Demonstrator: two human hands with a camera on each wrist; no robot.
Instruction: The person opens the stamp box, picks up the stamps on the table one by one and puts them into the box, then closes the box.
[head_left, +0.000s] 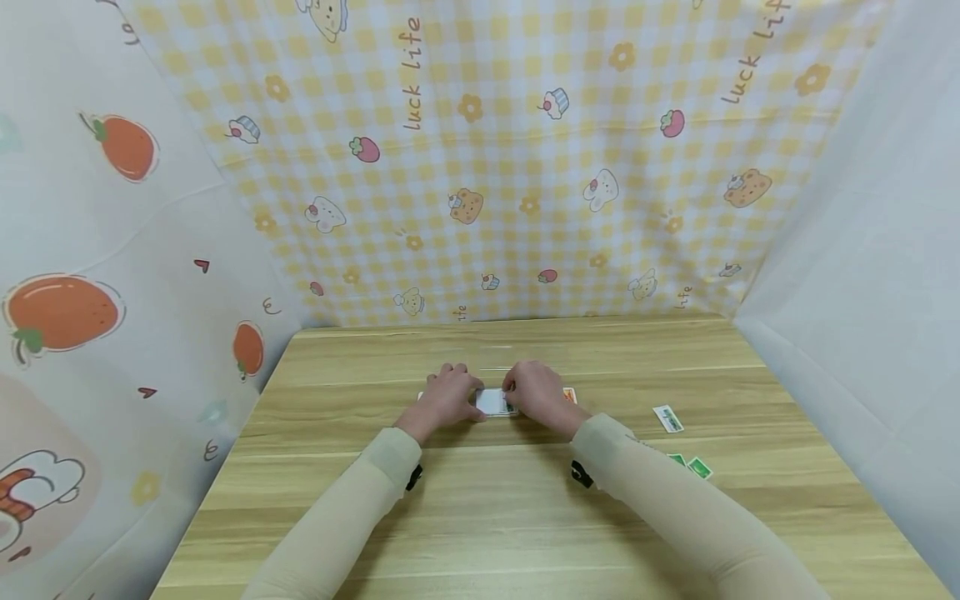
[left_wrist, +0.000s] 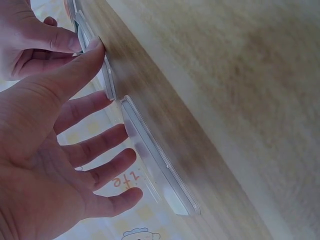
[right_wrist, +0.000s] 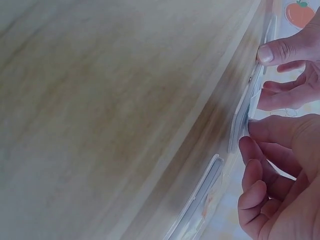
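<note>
A shallow white rectangular tray (head_left: 489, 402) with a clear edge lies flat on the table between both hands. My left hand (head_left: 448, 395) steadies its left end, thumb on the near edge and index finger on the far edge. The other fingers of that hand spread over a second flat tray (left_wrist: 157, 160) in the left wrist view. At the first tray's right end, my right hand (head_left: 538, 392) pinches a small picture card (head_left: 510, 405), mostly hidden by the fingers. Beneath the right hand sits another flat tray (right_wrist: 197, 197), with an orange print visible.
To the right lie a loose picture card (head_left: 668, 418) and green cards (head_left: 700, 467), one partly behind the right sleeve. A clear flat sheet or case (head_left: 495, 358) lies behind the hands. A yellow checked curtain (head_left: 510, 167) closes off the table's back edge.
</note>
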